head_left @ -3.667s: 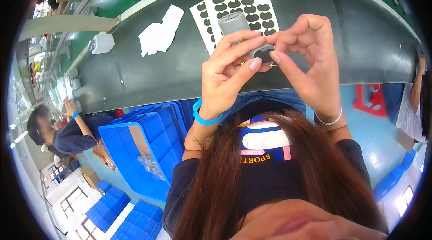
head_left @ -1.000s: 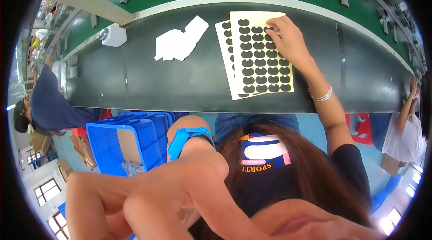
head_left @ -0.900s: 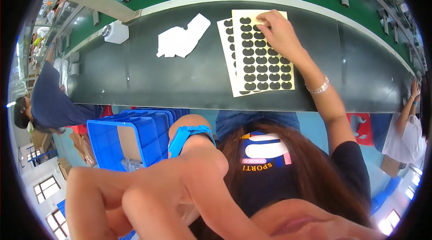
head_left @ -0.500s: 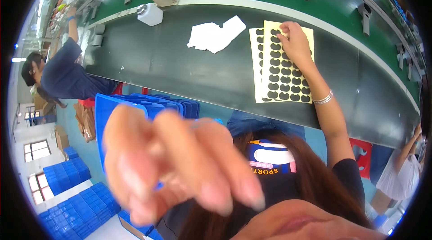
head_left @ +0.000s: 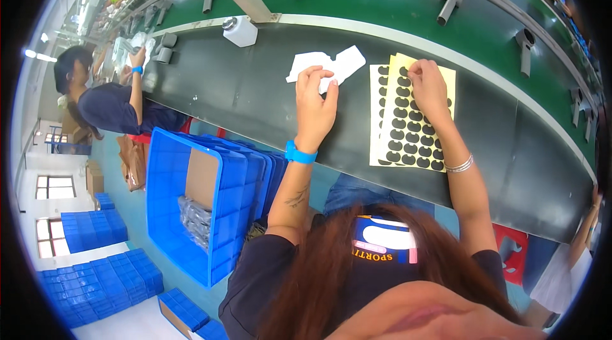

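step: peeling a pad off the sheet, as it looks; the pick is under way, not finished.
left hand (head_left: 315, 107): centre of frame, fingers curled, tips pinched at something small and white above the dark desk (head_left: 242, 94); what exactly it grips is too small to tell. Blue wristband on that wrist.
right hand (head_left: 428, 88): upper right of centre, fingertips pressed down on the top edge of the pad sheet (head_left: 414, 123), fingers bent; whether a pad is already between them can't be told.
pad sheet: pale yellow sheets carrying rows of black oval pads, lying flat on the desk, right of centre, overlapping each other.
white backing scraps (head_left: 335, 64): just above the left hand, loose on the desk.
blue crate (head_left: 191, 206): lower left, below the desk edge, cardboard divider and bagged parts inside.
next move, judged: needs a clean nail-edge lift of one pad without curling the sheet, with the left-hand piece held steady.
co-worker (head_left: 105, 94): upper left, at the same desk, well apart.
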A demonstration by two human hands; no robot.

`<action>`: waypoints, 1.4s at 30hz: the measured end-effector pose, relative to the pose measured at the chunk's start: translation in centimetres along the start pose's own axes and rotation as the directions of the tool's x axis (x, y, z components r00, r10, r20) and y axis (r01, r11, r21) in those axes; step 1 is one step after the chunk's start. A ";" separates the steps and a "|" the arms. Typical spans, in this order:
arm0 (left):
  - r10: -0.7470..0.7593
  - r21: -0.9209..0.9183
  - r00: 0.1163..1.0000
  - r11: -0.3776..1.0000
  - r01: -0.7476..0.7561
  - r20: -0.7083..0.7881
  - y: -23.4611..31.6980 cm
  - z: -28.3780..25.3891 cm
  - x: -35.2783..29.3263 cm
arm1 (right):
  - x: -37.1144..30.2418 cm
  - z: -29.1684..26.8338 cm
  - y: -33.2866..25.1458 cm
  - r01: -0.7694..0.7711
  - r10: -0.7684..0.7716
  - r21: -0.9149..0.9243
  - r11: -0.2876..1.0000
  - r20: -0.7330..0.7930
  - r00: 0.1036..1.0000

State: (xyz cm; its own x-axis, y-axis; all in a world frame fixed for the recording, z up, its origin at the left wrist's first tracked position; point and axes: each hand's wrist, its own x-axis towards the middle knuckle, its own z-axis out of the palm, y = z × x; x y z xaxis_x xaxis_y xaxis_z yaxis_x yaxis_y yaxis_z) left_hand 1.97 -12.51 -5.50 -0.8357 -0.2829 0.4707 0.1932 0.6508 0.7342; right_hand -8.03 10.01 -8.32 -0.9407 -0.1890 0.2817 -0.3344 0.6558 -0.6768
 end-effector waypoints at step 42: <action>0.020 -0.086 0.924 0.995 -0.056 -0.381 -3.2 6.0 5.6 | -3.3 -9.7 4.3 -0.040 0.212 0.591 0.806 -0.224 0.951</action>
State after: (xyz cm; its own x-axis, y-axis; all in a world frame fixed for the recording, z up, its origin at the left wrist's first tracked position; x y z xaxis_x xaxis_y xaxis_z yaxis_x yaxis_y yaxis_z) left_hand -6.41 -11.93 -8.12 -0.5728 -0.5172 0.6359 0.2835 0.6029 0.7457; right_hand -5.82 20.60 -5.54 -0.9530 0.1230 0.2768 -0.2650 0.1041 -0.9586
